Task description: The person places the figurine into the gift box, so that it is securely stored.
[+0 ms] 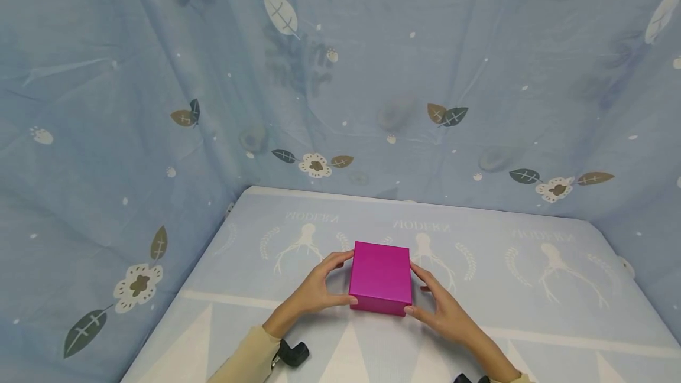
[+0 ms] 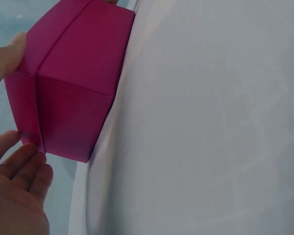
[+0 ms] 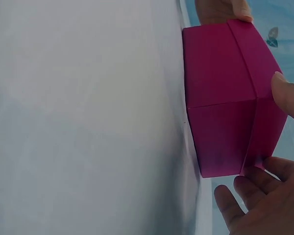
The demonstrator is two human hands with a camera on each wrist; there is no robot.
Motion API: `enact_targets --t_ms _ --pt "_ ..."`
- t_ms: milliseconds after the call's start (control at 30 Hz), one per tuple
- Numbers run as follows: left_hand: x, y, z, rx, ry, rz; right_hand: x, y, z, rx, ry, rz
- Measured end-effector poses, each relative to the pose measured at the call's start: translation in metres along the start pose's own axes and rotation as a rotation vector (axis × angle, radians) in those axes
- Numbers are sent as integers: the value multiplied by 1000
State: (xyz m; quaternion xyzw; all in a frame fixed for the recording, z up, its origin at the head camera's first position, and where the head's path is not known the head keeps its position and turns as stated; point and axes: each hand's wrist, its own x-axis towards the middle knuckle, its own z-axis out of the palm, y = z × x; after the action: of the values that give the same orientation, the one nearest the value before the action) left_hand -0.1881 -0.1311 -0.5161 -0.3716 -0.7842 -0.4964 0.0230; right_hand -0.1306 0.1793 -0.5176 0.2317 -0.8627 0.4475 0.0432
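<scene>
A magenta box (image 1: 380, 272) with a fitted lid (image 2: 51, 36) sits on the cloth-covered table, and the lid is on. From the left side my left hand (image 1: 313, 293) grips it, thumb at the near corner and fingertips at the far side edge. My right hand (image 1: 444, 312) holds the opposite side in the same way, thumb at the near right corner. In the right wrist view, the right thumb (image 3: 286, 95) lies on the lid and some fingertips touch its lower edge. The inside of the box is hidden.
A pale tablecloth (image 1: 213, 276) with printed antlers, white triangles and mirrored lettering covers the table. Blue patterned fabric (image 1: 372, 75) hangs behind and at both sides. A black device (image 1: 294, 353) is worn at the left wrist, beside a beige sleeve (image 1: 247, 359).
</scene>
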Motion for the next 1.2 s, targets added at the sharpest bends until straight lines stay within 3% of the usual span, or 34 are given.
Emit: enact_targets --t_ms 433,667,1033,1200 --pt "-2 -6 1 -13 -17 -12 1 7 2 37 -35 22" --pt "-2 -6 2 -29 -23 -53 1 10 2 70 -54 40" --pt "-3 -8 4 -19 -13 -44 2 10 -1 94 -108 32" --pt "-6 -10 5 -39 -4 -63 2 10 -3 115 -136 78"
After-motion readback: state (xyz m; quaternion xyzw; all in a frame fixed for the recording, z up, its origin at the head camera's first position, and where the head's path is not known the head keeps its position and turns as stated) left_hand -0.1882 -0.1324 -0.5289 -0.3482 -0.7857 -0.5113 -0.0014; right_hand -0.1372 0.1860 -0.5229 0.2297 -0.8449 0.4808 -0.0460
